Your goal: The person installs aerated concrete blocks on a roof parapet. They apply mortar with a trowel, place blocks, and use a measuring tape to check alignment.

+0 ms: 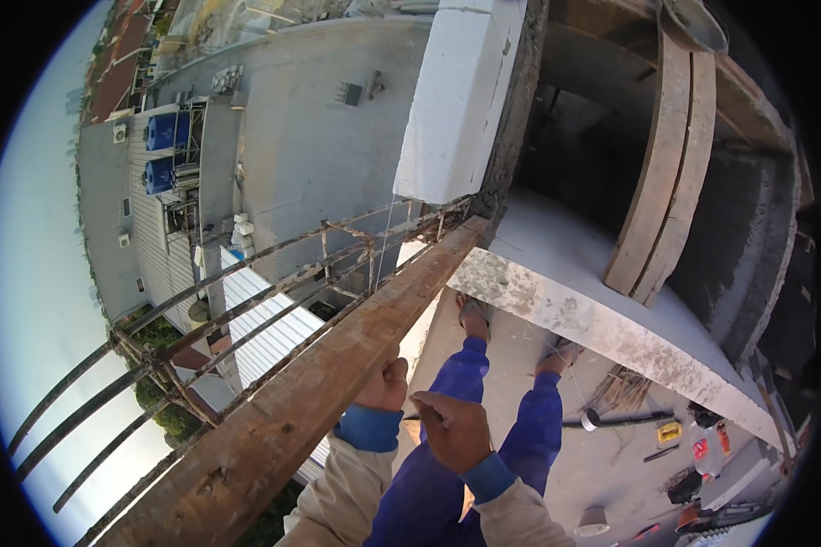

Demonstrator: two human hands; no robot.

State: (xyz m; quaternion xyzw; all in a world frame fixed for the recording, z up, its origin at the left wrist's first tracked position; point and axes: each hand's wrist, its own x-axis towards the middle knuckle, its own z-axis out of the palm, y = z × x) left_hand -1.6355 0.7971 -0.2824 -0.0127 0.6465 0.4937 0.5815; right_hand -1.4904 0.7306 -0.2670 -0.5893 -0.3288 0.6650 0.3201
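High above neighbouring rooftops, a worker in purple-blue trousers (535,415) brings both hands together beside a long, brown, squared wooden beam (324,374). Directly left of the grips, beyond the beam, a cage of rusty, dark steel reinforcing bars (274,290) slants along the edge, standing between the hands and the drop to a white corrugated roof (254,290). Ahead of the grips rises a tall white block (452,100); ahead and to the right, a low, mortar-stained white wall (556,314) crosses in front of the worker's feet, with two pale wooden planks (668,173) lying over the dark opening behind it. Right of the grips, the grey floor carries a bundle of thin brown sticks (622,387), a small yellow object (669,431) and other scattered gear.

The beam lies immediately left of the hands, its long axis on a diagonal: the broad near end sits below and left of the grips, the narrower-looking far end points ahead and right, toward the white block's base. The left grip (385,387) curls at the beam's right edge, contact unclear; the right grip (453,430), just beside it, is bent almost into a fist. Whether either holds anything cannot be told.
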